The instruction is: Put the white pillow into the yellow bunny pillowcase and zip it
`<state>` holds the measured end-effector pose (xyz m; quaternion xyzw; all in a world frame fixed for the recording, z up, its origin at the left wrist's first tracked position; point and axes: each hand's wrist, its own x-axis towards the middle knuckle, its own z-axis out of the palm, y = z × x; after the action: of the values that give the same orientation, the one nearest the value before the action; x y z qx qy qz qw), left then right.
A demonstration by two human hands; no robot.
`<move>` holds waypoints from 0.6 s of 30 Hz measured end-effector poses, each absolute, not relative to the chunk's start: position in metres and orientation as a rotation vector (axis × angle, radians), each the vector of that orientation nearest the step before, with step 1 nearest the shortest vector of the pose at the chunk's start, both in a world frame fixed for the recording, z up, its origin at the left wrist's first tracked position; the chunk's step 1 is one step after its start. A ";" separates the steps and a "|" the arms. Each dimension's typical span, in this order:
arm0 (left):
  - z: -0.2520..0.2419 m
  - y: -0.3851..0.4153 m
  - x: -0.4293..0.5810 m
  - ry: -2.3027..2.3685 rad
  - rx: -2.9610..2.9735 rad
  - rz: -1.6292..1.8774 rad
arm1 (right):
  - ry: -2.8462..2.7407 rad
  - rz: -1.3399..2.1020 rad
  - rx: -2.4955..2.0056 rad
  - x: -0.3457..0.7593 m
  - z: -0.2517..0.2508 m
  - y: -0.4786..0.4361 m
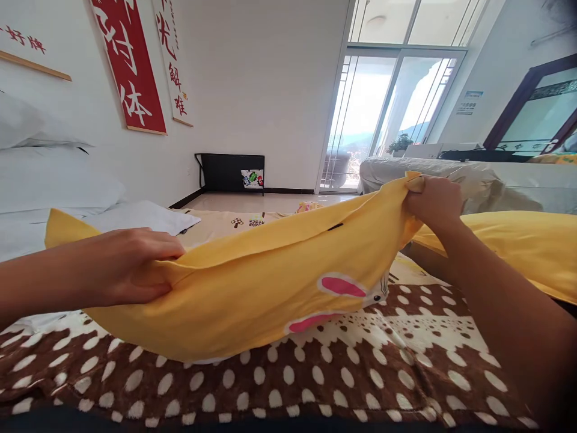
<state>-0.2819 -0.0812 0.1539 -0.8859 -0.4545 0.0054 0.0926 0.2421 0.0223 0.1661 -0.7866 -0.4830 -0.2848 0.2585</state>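
Note:
A yellow pillowcase with a printed white rabbit, pink in its ears, stretches between my two hands above the bed. My left hand has its fingers wrapped round the cloth on the left, and a yellow corner pokes up behind it. On the right, my right hand pinches the raised far corner. A folded edge with a small dark mark runs along the upper side between the hands. The cloth hangs in a bulging curve; I cannot tell how full it is. Beneath lies a brown blanket with white spots.
White pillows are piled at the left. Another yellow cloth item lies at the right by my arm. A black panel stands against the far wall, left of a glass sliding door. A covered piece of furniture is behind my right hand.

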 end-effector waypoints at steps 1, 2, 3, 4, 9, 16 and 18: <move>0.147 -0.080 -0.281 -1.270 -2.574 0.010 | -1.312 -0.791 -2.133 0.240 0.166 0.023; 0.141 -0.080 -0.277 -1.190 -2.505 -0.011 | -1.312 -0.808 -2.134 0.239 0.166 0.023; 0.137 -0.079 -0.272 -1.107 -2.431 -0.045 | -1.315 -0.822 -2.133 0.238 0.166 0.024; 0.136 -0.079 -0.267 -1.032 -2.355 -0.086 | -1.315 -0.828 -2.131 0.238 0.166 0.024; 0.157 -0.069 -0.264 -0.967 -2.071 -0.197 | -1.318 -0.785 -2.109 0.245 0.168 0.024; 0.160 -0.043 -0.280 -1.447 -1.882 -0.092 | -1.303 -0.761 -2.125 0.234 0.171 0.020; 0.158 -0.046 -0.279 -1.494 -1.923 -0.173 | -1.342 -0.762 -2.128 0.234 0.170 0.023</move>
<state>-0.2786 -0.0463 0.1579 -0.7400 -0.5747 -0.0665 0.3431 0.2336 0.0227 0.1696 -0.7831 -0.4938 -0.2805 0.2535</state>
